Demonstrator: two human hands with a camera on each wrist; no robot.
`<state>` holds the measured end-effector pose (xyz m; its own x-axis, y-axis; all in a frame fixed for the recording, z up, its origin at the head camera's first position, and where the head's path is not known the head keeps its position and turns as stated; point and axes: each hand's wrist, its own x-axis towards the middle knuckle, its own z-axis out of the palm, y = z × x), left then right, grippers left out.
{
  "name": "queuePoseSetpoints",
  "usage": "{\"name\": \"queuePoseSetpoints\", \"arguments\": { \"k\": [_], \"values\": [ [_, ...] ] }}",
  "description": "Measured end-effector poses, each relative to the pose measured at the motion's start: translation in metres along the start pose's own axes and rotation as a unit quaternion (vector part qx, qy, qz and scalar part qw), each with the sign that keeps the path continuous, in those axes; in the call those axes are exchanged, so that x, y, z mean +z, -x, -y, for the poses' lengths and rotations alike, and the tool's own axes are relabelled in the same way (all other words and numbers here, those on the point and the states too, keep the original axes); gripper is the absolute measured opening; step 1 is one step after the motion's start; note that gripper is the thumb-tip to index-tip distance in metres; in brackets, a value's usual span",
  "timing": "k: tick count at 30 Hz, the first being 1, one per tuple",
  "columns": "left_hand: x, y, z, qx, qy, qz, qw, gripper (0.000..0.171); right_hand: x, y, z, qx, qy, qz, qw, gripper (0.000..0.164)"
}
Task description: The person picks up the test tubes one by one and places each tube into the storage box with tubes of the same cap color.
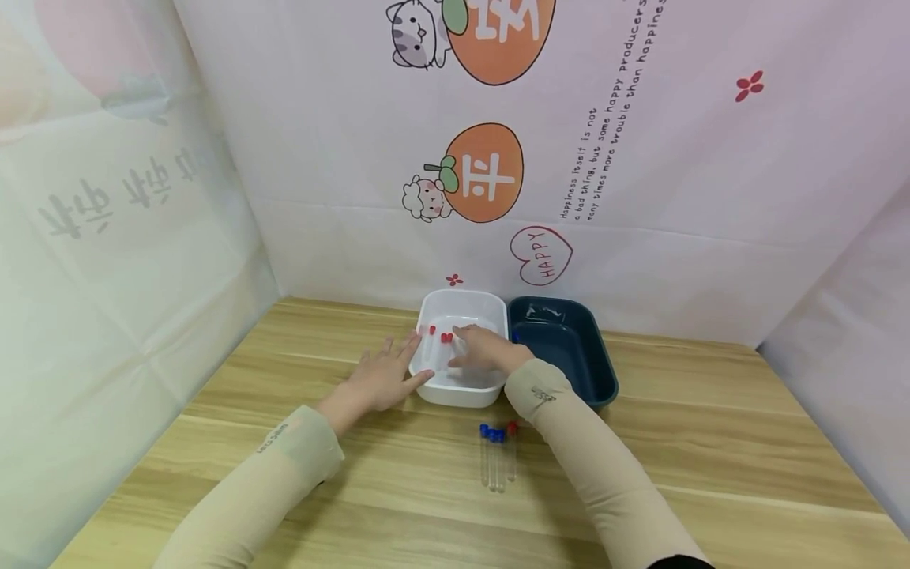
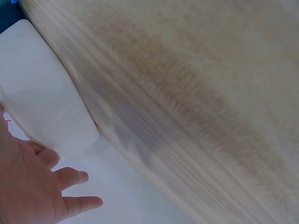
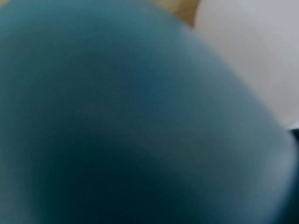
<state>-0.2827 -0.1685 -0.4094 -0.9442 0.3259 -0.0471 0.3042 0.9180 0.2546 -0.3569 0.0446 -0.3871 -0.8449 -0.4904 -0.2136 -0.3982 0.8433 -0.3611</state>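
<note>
My left hand (image 1: 381, 378) rests at the left rim of a white plastic basin (image 1: 455, 397). In the left wrist view, the left hand (image 2: 32, 186) has its fingers spread beside the basin's side wall (image 2: 51, 93). My right hand (image 1: 485, 348) reaches into the basin from the right, fingers and thumb apart with nothing seen between them. Red-capped clear tubes (image 1: 446, 338) lie in the basin beside its fingertips, another red cap (image 1: 432, 329) further left. Blurred dark basin wall (image 3: 117, 116) fills most of the right wrist view, and the right hand does not show there.
A dark blue basin (image 1: 604, 363) stands against the white one's right side, a blue cap (image 1: 516, 337) at its left inner edge. Several blue-capped tubes (image 1: 492, 458) and a red-capped tube (image 1: 512, 450) lie on the wooden table (image 1: 398, 490) in front. A printed cloth (image 1: 640, 261) hangs behind.
</note>
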Motion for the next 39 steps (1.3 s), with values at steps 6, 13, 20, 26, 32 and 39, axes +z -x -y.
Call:
{"name": "queuePoseSetpoints", "arguments": {
  "k": [6, 13, 20, 26, 32, 39],
  "values": [
    [0.000, 0.000, 0.001, -0.001, 0.000, 0.002, 1.0000, 0.083, -0.008, 0.006, 0.001, -0.031, -0.005, -0.003, 0.999, 0.079],
    [-0.001, 0.000, -0.002, -0.004, 0.003, 0.003, 1.0000, 0.082, -0.015, 0.015, 0.003, -0.044, -0.012, -0.015, 0.999, 0.074],
    [0.000, -0.001, -0.002, -0.003, -0.001, 0.003, 1.0000, 0.082, -0.020, 0.028, 0.005, -0.054, -0.027, -0.029, 0.998, 0.064],
    [-0.001, -0.001, -0.001, -0.004, 0.000, 0.003, 1.0000, 0.083, -0.027, 0.043, 0.011, -0.082, -0.025, -0.054, 0.995, 0.056],
    [-0.004, 0.000, -0.002, -0.005, 0.003, 0.001, 1.0000, 0.084, -0.034, 0.057, 0.013, -0.107, -0.046, -0.077, 0.990, 0.053],
    [-0.003, 0.000, -0.002, -0.005, 0.002, 0.003, 1.0000, 0.084, -0.039, 0.075, 0.012, -0.124, -0.063, -0.098, 0.985, 0.052]
  ]
}}
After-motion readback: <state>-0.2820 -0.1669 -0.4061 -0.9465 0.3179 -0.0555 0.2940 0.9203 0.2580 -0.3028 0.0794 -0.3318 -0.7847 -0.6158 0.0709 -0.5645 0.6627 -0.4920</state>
